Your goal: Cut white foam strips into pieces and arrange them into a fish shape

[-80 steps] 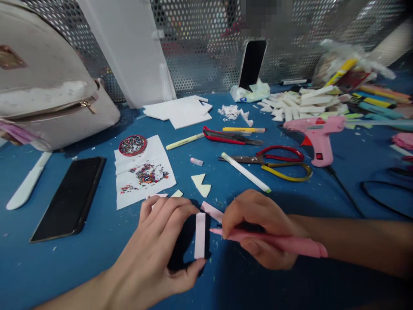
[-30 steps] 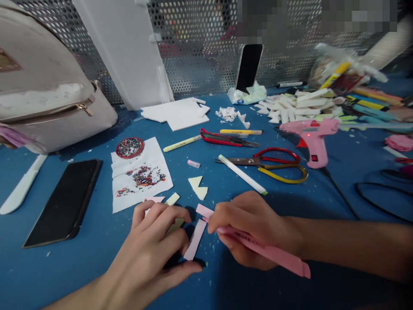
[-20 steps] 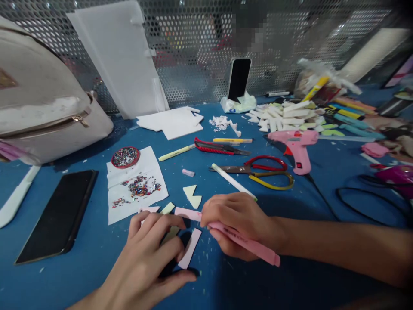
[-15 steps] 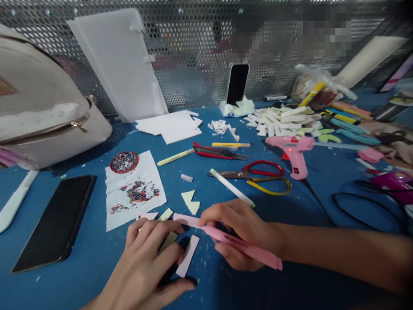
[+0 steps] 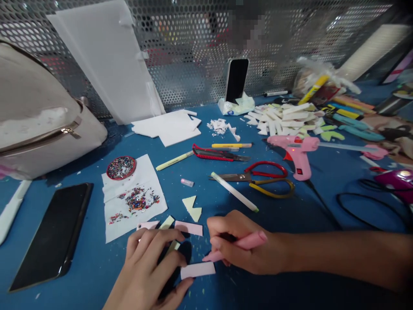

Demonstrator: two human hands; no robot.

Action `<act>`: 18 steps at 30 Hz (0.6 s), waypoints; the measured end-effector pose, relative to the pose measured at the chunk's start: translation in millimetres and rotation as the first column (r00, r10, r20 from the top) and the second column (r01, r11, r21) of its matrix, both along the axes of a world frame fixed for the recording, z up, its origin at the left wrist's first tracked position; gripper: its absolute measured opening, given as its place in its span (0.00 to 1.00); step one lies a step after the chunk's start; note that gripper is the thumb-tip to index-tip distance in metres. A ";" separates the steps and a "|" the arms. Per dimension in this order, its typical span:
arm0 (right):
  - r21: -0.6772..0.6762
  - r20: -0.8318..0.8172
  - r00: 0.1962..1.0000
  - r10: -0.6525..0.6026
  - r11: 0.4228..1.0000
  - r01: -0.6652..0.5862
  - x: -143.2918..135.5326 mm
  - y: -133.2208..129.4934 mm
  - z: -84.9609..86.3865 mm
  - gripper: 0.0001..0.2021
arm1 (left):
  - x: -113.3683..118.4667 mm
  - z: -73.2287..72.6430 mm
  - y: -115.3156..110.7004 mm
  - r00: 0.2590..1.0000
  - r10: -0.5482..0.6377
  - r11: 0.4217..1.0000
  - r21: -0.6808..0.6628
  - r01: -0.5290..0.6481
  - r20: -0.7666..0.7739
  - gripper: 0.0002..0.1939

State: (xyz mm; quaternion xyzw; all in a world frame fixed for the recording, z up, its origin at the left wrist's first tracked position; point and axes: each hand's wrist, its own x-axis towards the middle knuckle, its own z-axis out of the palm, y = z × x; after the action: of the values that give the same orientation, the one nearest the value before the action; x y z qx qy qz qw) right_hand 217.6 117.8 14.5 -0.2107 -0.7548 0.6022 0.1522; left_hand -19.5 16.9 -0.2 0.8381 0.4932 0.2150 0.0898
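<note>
Black phone (image 5: 51, 234) lies on the blue desk (image 5: 93, 265). Left hand (image 5: 145, 265), grip pinching the near end of a pale strip (image 5: 200, 270) flat on the desk; right hand (image 5: 245, 247), grip clenched round a pink marker (image 5: 251, 240), tip just beside the strip's upper edge.

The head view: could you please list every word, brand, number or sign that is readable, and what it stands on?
No text can be read with certainty.
Pale yellow marker: fine dark print, too small.
Yellow tube: markings, too blurred.
Soft pack: blue mark, too small.
Pink marker: no lettering visible.
</note>
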 end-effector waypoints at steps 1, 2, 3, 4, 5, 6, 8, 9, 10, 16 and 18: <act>-0.008 0.009 1.000 -0.007 1.000 0.007 -0.2 -0.7 0.9 0.13 | -0.3 -0.3 -0.2 1.000 0.003 1.000 -0.002 -0.003 0.007 0.05; 0.004 0.014 1.000 -0.009 1.000 0.009 -0.2 -1.0 0.8 0.13 | -0.5 -0.3 -0.3 1.000 0.013 1.000 -0.004 -0.013 0.012 0.05; 0.035 0.012 1.000 -0.010 0.999 0.010 0.0 -1.0 0.0 0.13 | -0.4 0.0 -0.4 1.000 0.027 1.000 -0.008 -0.027 0.016 0.05; 0.076 0.006 1.000 -0.010 0.997 0.009 0.4 -0.6 -1.4 0.12 | 0.0 0.6 -0.3 0.999 0.043 0.999 -0.015 -0.043 0.019 0.04; 0.121 0.004 1.000 -0.006 0.993 0.006 0.8 -0.1 -3.0 0.12 | 0.6 1.5 -0.2 0.998 0.058 0.998 -0.022 -0.058 0.020 0.04; 0.160 0.009 1.000 0.004 0.987 -0.006 1.3 0.6 -4.6 0.11 | 1.3 2.5 0.0 0.997 0.070 0.997 -0.029 -0.070 0.017 0.04; 0.210 0.028 0.999 0.035 0.977 -0.040 2.2 1.6 -6.9 0.11 | 2.7 4.4 0.6 0.996 0.085 0.996 -0.038 -0.084 0.011 0.04; 0.226 0.039 0.998 0.045 0.973 -0.053 2.4 1.9 -7.6 0.11 | 3.1 5.0 0.9 0.996 0.086 0.996 -0.040 -0.085 0.009 0.04; 0.237 0.053 0.997 0.048 0.970 -0.060 2.4 2.1 -7.9 0.11 | 3.2 5.1 1.1 0.996 0.085 0.996 -0.040 -0.085 0.007 0.04; 0.257 0.053 0.997 0.054 0.964 -0.066 0.7 1.9 -8.1 0.11 | 0.0 -0.3 0.7 0.998 0.055 0.997 -0.062 -0.054 0.005 0.04; 0.271 0.048 0.997 0.055 0.960 -0.066 0.6 1.8 -9.1 0.10 | -0.6 -1.1 0.5 0.999 0.050 0.996 -0.073 -0.049 0.004 0.04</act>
State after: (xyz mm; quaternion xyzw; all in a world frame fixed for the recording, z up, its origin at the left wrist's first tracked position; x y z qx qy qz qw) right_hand 218.2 119.6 5.4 -0.1768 -0.8394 0.4929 0.1460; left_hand -20.1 17.4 -1.3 0.8211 0.5211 0.2016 0.1164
